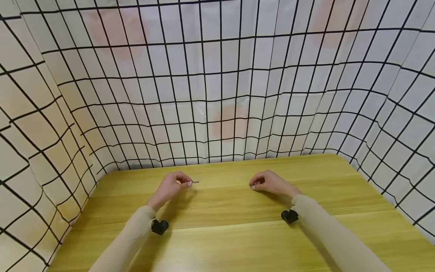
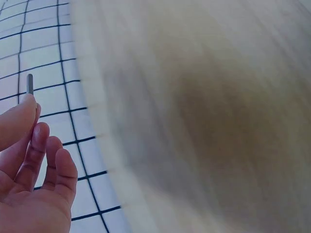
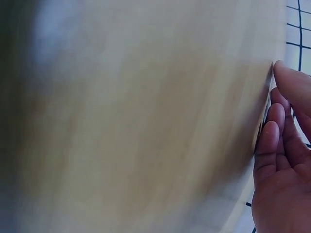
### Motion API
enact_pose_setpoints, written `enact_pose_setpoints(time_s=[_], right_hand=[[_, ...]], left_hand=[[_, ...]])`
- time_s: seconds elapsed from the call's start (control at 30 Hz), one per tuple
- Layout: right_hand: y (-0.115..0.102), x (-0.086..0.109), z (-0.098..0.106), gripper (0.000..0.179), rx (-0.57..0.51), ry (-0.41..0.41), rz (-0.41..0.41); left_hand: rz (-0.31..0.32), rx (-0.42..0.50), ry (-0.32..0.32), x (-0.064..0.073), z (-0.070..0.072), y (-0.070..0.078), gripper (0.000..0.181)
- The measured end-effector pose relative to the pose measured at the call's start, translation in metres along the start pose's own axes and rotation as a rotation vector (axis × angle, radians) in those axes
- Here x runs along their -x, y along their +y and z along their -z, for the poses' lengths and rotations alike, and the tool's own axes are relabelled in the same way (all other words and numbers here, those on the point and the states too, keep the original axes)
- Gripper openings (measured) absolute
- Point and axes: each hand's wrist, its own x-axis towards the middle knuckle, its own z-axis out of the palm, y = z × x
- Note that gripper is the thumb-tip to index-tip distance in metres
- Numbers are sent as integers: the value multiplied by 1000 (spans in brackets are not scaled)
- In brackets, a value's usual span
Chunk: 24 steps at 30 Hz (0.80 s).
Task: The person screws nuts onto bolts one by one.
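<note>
My left hand (image 1: 175, 185) pinches a short, thin metal rod (image 1: 195, 182) between thumb and fingertips, and the rod's end points right. In the left wrist view, the grey rod (image 2: 30, 83) sticks up past the thumb, while the other fingers curl loosely below. To the right, my right hand (image 1: 270, 182) is close over the table with thumb and forefinger together around a small, dark metallic piece (image 1: 251, 186). That piece is mostly covered by the fingertips, and I cannot tell its kind. The right wrist view shows the thumb and fingers but not the piece.
A yellow wood-grain table (image 1: 217, 241) lies under both hands. White sheeting with a black grid (image 1: 221, 83) stands along its back and sides. Small black devices (image 1: 159, 226) are worn at both wrists, by the beige sleeves (image 1: 125, 241).
</note>
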Motion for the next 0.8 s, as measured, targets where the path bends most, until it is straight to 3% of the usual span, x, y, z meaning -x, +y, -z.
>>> enact_pose_setpoints(time_s=[0.3, 0.63, 0.8], right_hand=[[-6, 5, -2, 10, -35, 11, -13], [-9, 9, -11, 14, -121, 57, -21], [-18, 14, -15, 18, -181, 90, -64]], left_hand=[[33, 72, 1, 4, 9, 14, 12], [23, 55, 25, 7, 11, 17, 13], [15, 64, 41, 7, 10, 18, 13]])
